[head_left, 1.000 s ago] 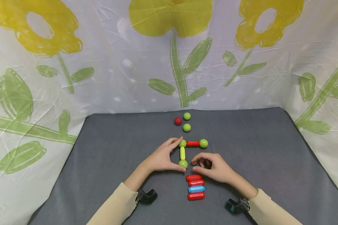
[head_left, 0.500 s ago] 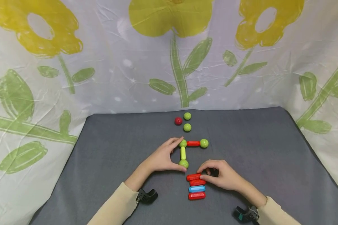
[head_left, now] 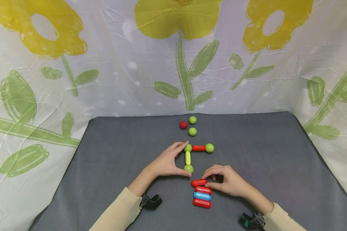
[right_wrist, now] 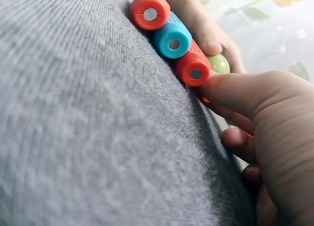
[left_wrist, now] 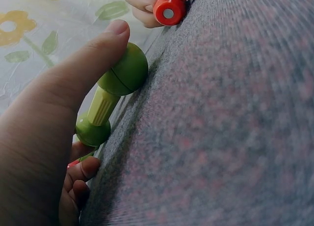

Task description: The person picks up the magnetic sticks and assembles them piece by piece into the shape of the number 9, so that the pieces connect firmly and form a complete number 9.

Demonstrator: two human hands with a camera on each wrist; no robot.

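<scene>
My left hand [head_left: 165,163] spans the yellow-green magnetic rod [head_left: 188,158], gripping it by its end balls: the thumb lies against the near green ball [head_left: 188,169], the fingers at the far green ball [head_left: 188,148]. From that far ball a red rod [head_left: 198,148] runs right to another green ball [head_left: 209,148]. My right hand [head_left: 226,181] pinches the right end of the farthest red rod [head_left: 199,183] in the column between thumb and index finger. Just below it lie a second red rod [head_left: 203,190], a blue rod [head_left: 202,196] and a third red rod [head_left: 201,203], side by side.
Two loose green balls [head_left: 192,131] and a red ball [head_left: 183,124] rest farther back on the grey cloth [head_left: 248,138]. A flower-printed curtain [head_left: 118,64] rises behind the table and along both sides. Black wrist cameras [head_left: 151,201] sit under both wrists.
My right hand has moved down and right from beside the near green ball and taken hold of the farthest red rod, now slightly apart from the others. The left hand stays put.
</scene>
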